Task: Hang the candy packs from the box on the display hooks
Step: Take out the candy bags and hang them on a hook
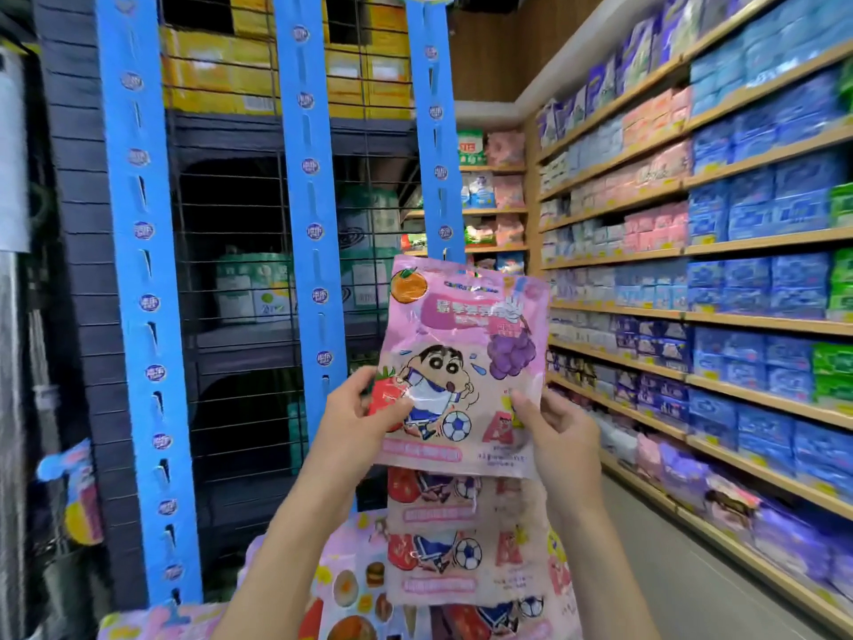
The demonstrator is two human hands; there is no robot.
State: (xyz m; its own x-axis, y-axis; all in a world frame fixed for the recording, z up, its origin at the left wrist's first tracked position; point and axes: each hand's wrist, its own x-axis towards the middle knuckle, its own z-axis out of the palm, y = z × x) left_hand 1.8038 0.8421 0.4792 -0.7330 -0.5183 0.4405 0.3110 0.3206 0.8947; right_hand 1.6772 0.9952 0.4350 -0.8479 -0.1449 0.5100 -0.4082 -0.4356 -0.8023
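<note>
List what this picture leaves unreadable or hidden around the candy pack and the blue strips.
- Head view: the hook behind the held candy pack; the pack covers that part of the right blue strip, so whether it is hung cannot be told.
- Packs below: tops hidden by the held pack.
- Left hand, right hand: fingers behind the pack are unseen.
- Pack lettering: blurred.
- Box: cut off by the bottom edge.

Wooden shelves [757, 242] stocked along right wall, grey floor [683, 565], dark slatted wall [78, 270] left
</note>
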